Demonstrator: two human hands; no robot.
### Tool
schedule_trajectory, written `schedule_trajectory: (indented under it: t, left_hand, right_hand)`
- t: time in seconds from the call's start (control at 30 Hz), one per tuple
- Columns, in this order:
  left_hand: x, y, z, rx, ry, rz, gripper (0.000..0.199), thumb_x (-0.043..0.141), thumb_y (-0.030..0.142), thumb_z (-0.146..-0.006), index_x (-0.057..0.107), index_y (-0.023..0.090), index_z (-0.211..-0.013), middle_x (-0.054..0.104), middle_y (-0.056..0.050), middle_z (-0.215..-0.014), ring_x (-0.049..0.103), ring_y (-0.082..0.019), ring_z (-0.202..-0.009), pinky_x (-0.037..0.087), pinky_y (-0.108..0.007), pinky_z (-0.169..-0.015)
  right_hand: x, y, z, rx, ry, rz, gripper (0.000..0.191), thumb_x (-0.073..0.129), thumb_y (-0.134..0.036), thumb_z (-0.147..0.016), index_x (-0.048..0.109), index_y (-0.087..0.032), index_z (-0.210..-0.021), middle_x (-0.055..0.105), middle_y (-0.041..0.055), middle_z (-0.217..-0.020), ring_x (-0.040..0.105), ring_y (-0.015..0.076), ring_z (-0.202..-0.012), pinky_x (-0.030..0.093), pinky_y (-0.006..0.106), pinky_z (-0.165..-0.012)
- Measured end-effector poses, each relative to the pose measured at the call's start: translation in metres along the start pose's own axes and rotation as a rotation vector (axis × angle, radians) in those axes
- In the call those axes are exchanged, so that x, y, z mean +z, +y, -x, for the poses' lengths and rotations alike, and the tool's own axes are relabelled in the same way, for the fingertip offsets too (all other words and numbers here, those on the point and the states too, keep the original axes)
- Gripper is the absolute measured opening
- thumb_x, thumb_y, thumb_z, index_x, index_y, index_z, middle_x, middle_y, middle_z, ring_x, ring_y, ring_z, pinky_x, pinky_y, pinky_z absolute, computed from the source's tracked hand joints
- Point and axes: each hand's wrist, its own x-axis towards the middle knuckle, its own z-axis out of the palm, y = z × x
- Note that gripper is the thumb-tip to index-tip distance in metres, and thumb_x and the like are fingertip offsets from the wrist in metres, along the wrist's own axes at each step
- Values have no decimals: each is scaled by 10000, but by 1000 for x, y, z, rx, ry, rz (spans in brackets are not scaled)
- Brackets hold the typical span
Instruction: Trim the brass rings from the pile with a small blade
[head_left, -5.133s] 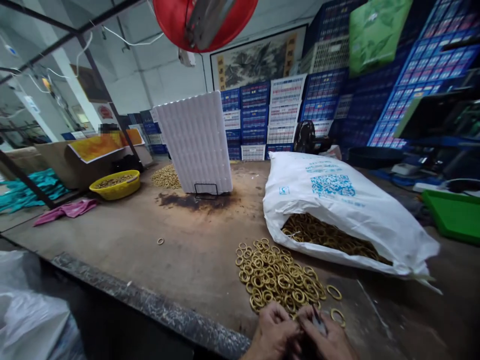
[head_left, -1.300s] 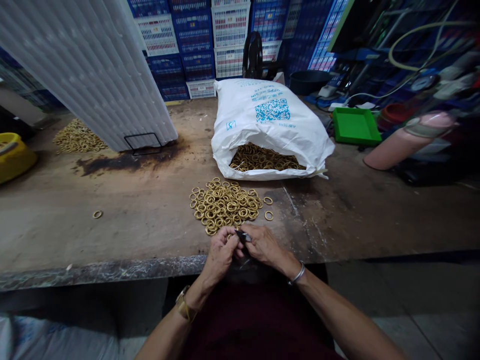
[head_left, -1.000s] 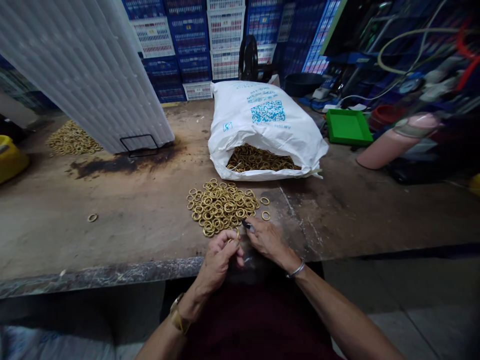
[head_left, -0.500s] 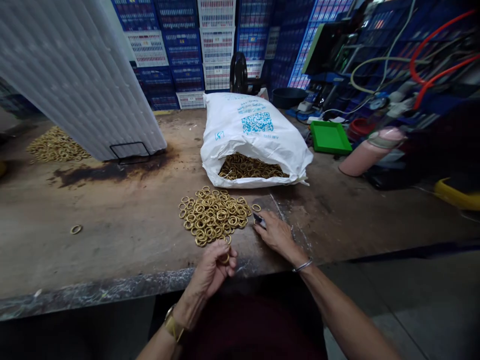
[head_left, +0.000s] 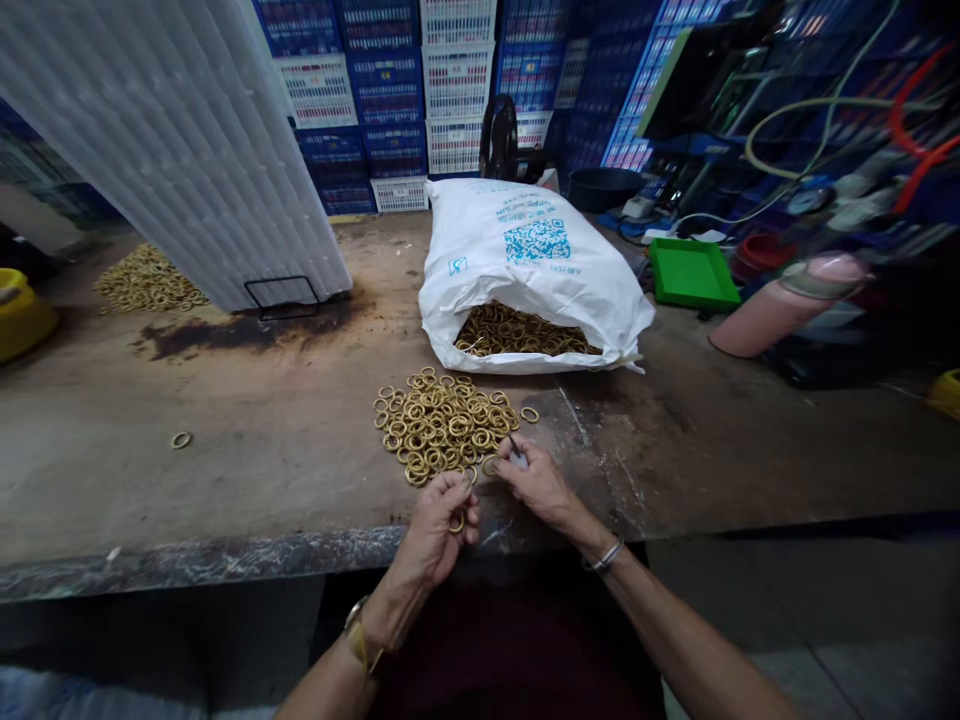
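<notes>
A heap of brass-coloured rings (head_left: 442, 420) lies on the wooden table in front of me. At its near edge my left hand (head_left: 444, 525) is closed, with a brass-coloured ring (head_left: 457, 522) held in its curled fingers and another at the fingertips. My right hand (head_left: 541, 485) is closed around a small tool (head_left: 517, 457) with a dark pointed tip and a pale grey part; the rest is hidden by the fingers. Beside its fingertips is a single ring (head_left: 490, 466); whether they grip it is unclear. Another loose ring (head_left: 529, 414) lies right of the heap.
Behind the heap lies an open white sack (head_left: 480, 240) of rings. A lone ring (head_left: 181, 440) and a second pile (head_left: 146, 280) are on the left, near tall white corrugated sheets (head_left: 195, 150). At the right are a green tray (head_left: 694, 272) and a pink bottle (head_left: 780, 305).
My right hand has moved left and closer to my left hand, carrying the small tool. My left hand still holds rings. The whole view has shifted slightly.
</notes>
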Motion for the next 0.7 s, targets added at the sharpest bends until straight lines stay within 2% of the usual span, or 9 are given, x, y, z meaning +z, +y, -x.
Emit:
schedule_trajectory:
  t: [0.13,0.27,0.37,0.43,0.47,0.53,0.6,0.7]
  left_hand:
    - [-1,-2,-2,80,39,-112,469,720,429,-612,470,165,-909,490,44,-648,393,-39,-448,252,-139,-374]
    - [-4,-2,-3,131,38,-261,395,659,478,-669,508,147,-820,424,58,-577,298,-21,-405,195,-147,-375]
    - [-5,0,-3,291,37,-449,321,612,446,-724,561,131,-763,471,26,-588,380,-46,-475,296,-167,-442]
    - [-5,0,-3,408,23,-568,277,604,399,-741,591,122,-743,530,-5,-654,456,-72,-584,366,-181,-546]
    - [-6,0,-3,414,19,-591,269,603,391,-742,590,122,-740,530,-5,-654,457,-73,-587,368,-183,-552]
    - [-7,-3,-4,302,5,-537,307,588,436,-743,548,131,-727,470,26,-575,386,-51,-471,307,-176,-450]
    - [-8,-5,-5,118,-38,-387,356,565,500,-740,487,153,-748,411,56,-524,282,-34,-373,192,-169,-364]
    - [-8,-5,-6,-74,-121,-200,390,602,510,-703,426,178,-806,423,69,-530,244,-24,-345,140,-147,-343]
  right_hand:
    - [18,-8,6,64,-83,-217,262,555,-391,-723,418,-171,-764,384,-66,-545,311,60,-420,271,166,-410]
    - [22,-13,8,141,-149,-321,349,586,-460,-694,410,-172,-780,438,-58,-545,324,57,-396,264,154,-367]
    - [21,-12,8,151,-185,-313,362,574,-485,-707,424,-165,-786,480,-37,-577,341,56,-402,267,153,-367]
    - [21,-10,6,133,-183,-258,342,558,-481,-722,438,-162,-757,445,-43,-551,326,55,-405,263,157,-374]
    - [22,-9,6,124,-167,-222,328,550,-471,-726,443,-162,-735,418,-48,-534,317,56,-410,262,160,-379]
    - [23,-8,4,119,-126,-162,293,536,-441,-722,446,-163,-700,385,-51,-516,312,62,-427,269,165,-393]
    - [24,-9,3,131,-101,-129,256,523,-408,-709,451,-163,-688,400,-43,-527,323,69,-449,283,169,-410]
    - [23,-12,3,114,-99,-108,222,509,-376,-697,462,-160,-683,412,-37,-549,339,75,-475,302,174,-437]
